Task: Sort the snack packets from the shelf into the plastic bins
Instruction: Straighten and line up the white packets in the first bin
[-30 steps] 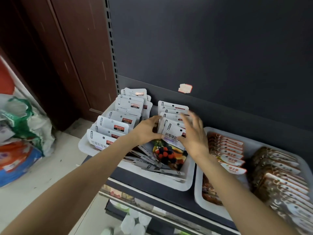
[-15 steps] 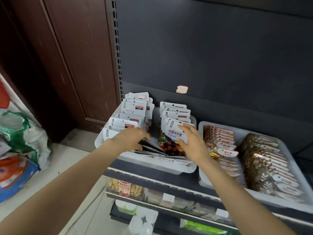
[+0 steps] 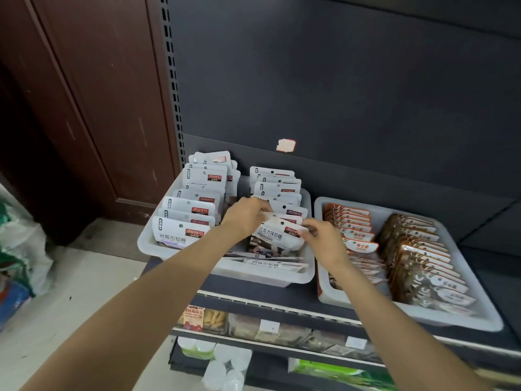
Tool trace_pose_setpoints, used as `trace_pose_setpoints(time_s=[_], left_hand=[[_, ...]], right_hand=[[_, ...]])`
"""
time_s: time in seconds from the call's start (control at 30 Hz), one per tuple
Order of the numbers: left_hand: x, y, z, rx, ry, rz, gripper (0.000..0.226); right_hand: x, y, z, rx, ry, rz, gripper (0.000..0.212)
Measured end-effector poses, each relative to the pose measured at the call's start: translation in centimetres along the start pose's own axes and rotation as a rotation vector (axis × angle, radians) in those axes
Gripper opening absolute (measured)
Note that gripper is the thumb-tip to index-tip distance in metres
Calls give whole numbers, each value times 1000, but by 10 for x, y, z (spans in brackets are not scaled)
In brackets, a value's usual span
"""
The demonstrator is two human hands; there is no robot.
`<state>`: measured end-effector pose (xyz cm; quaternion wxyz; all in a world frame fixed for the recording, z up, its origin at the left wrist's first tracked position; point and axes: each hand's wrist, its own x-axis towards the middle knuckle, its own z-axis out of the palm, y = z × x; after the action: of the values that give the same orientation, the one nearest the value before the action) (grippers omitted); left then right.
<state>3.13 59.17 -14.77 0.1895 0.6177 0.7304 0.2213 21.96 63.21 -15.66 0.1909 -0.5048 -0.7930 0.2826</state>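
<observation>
Step in hand: seating one packet (image 3: 277, 235) in the front of the right row of the left bin (image 3: 225, 270). Both hands work the same packet. It stands tilted, top edge leaning toward the person, face w/ chocolate-milk-candy print showing, just ahead of the upright white packets behind it.

Left hand (image 3: 245, 215): arm reaches in from lower left, wrist above the bin's middle, fingers curled over the packet's top-left corner, so it grips that corner. Right hand (image 3: 320, 235): arm comes from lower right across the bin's front rim, thumb and fingertips pinching the packet's top-right edge. Neither hand is open.

Bin contents: left row (image 3: 183, 218) of upright white packets, front one w/ berry-gummy print; right row (image 3: 277, 187) the same style; a few loose packets (image 3: 275, 263) lie flat along the front wall, under the held one.

Right bin (image 3: 423, 314), beside the left, apart by a narrow gap: two rows, orange-topped and brown packets. Both bins sit on the shelf (image 3: 253, 292).

Next move, as judged: push the packet upright against its row, release, then deal w/ the flat ones. Needs even pressure from both sides so the row behind does not topple; the soft pouch may well buckle if squeezed.
</observation>
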Motion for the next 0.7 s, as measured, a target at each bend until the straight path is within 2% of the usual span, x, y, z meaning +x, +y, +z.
trace_pose_setpoints(time_s=[0.17,0.23,0.3,0.37,0.43,0.5,0.6,0.7], left_hand=[[-8,-26,-3,-155,69,-49,36],[-21,-30,-9,-232,85,-11,45],[-36,-28,-17,-322,24,5,57],[-50,-28,-25,-336,-117,24,67],[-60,-33,-32,-172,-284,59,62],[-65,-39,-37,121,-332,98,41],[-66,-36,-38,371,-233,80,17],[-59,-22,-34,369,-105,63,19]], right_hand=[[8,1,13,-137,58,21,15],[10,-1,18,-173,89,30,19],[3,-5,18,-76,154,13,32],[-14,-11,14,63,224,-79,39],[-33,-12,8,118,148,-172,36],[-46,-6,6,38,0,-213,35],[-50,-1,5,-39,-64,-207,44],[-46,-6,3,-42,-45,-187,45]])
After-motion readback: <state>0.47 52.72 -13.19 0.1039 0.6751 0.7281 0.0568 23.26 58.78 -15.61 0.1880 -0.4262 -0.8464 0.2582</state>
